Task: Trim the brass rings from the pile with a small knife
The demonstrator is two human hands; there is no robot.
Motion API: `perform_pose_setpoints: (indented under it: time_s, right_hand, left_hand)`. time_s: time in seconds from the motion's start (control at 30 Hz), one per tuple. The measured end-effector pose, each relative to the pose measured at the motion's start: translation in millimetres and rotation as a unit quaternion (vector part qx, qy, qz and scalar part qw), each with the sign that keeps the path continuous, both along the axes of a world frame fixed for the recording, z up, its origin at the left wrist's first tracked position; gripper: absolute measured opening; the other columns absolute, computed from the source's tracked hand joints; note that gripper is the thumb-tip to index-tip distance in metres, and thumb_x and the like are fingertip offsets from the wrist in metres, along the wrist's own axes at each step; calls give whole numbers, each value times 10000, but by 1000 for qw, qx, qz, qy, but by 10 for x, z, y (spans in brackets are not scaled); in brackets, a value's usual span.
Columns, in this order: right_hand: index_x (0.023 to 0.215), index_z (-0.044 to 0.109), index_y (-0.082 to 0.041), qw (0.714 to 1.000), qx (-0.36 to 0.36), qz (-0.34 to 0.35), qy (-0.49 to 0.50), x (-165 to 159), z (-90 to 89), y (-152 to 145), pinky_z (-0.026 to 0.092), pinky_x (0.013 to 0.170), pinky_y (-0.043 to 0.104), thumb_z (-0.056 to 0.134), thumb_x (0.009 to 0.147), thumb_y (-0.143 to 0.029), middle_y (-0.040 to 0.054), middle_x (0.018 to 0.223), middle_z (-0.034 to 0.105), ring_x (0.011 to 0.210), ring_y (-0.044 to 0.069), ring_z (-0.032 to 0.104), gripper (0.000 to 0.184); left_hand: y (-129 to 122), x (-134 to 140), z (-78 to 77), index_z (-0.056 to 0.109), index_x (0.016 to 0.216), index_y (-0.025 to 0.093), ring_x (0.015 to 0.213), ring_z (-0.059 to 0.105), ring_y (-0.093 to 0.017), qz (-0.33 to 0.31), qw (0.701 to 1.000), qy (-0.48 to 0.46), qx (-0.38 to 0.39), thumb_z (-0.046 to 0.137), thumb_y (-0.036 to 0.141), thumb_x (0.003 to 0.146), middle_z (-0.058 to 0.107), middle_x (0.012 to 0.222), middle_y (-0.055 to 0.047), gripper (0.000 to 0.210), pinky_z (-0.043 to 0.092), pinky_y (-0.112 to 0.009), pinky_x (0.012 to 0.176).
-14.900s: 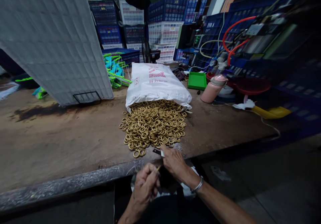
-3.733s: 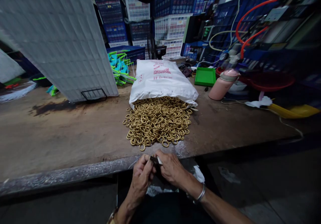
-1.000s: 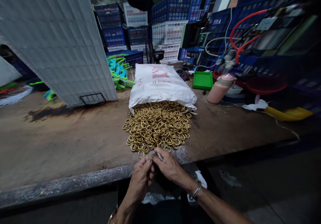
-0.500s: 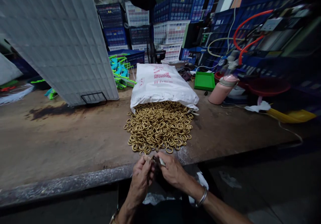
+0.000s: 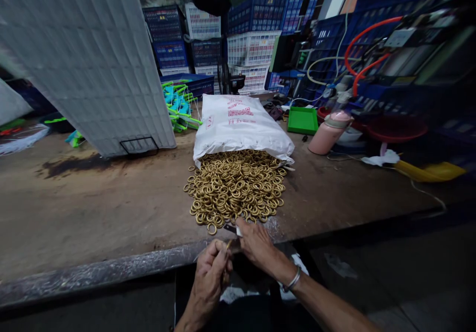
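Observation:
A heap of gold-coloured rings (image 5: 238,188) lies on the table, spilling from the mouth of a white printed sack (image 5: 241,123). Below the near edge of the heap, my left hand (image 5: 211,272) is closed, with a gold ring (image 5: 229,244) pinched at its fingertips. My right hand (image 5: 258,245) reaches to the heap's near edge, its fingertips against the rings. It is closed on a small dark flat blade-like tool (image 5: 229,228) with a white part by the fingers. One loose ring (image 5: 211,229) lies just left of that tool.
A tall pale ribbed panel (image 5: 96,64) stands at the left on a wire stand. Green and blue plastic pieces (image 5: 180,106) lie behind it. To the right are a green tray (image 5: 303,120), a pink bottle (image 5: 329,133) and a yellow scoop-like piece (image 5: 429,170). Stacked crates (image 5: 253,46) fill the back.
My right hand has moved up from beside my left hand to the rings, and its tool now shows. My left hand has shifted slightly down, and a ring shows at its fingertips.

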State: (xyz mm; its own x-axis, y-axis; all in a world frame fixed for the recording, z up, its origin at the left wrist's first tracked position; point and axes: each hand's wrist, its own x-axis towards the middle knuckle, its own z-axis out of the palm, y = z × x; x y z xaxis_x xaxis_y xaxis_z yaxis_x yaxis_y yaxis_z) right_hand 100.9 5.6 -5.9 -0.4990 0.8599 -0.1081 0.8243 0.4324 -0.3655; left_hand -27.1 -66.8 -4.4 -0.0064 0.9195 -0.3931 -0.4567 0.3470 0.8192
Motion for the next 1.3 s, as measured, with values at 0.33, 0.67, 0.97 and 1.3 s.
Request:
perform_pose_setpoints:
  time_s: [0.33,0.67,0.97,1.3]
  right_hand:
    - [1104,407,-161,997,46,12,58,-364,-96,13,300,646,263,414,704,-88,77,884,618,777,182,547,406]
    - [1007,439,-190,998,46,-25,42,-480,-186,81,266,603,258,433,732,-128,43,785,618,709,172,552,282]
    - [926,487,-214,991,53,-17,123,-328,-95,127,240,555,228,406,629,-53,-18,688,595,616,127,525,348]
    - [891,504,-227,990,69,35,117,-185,151,36,240,555,232,439,665,-101,-16,707,611,631,133,538,267]
  left_hand:
    - [-12,-191,10,476,627,122,383,285,6,49,955,-284,-72,618,325,717,556,682,-29,263,200,-110,314]
    - [22,-289,-94,549,819,150,362,288,7,57,943,-318,-78,657,253,672,522,636,11,209,184,-97,299]
    - [169,-311,-85,531,739,139,372,299,14,92,954,-270,-90,732,277,598,502,627,27,281,181,-90,302]
    - [274,-145,-64,525,727,157,344,271,-7,65,997,-31,-31,697,422,591,401,478,90,344,145,-114,327]
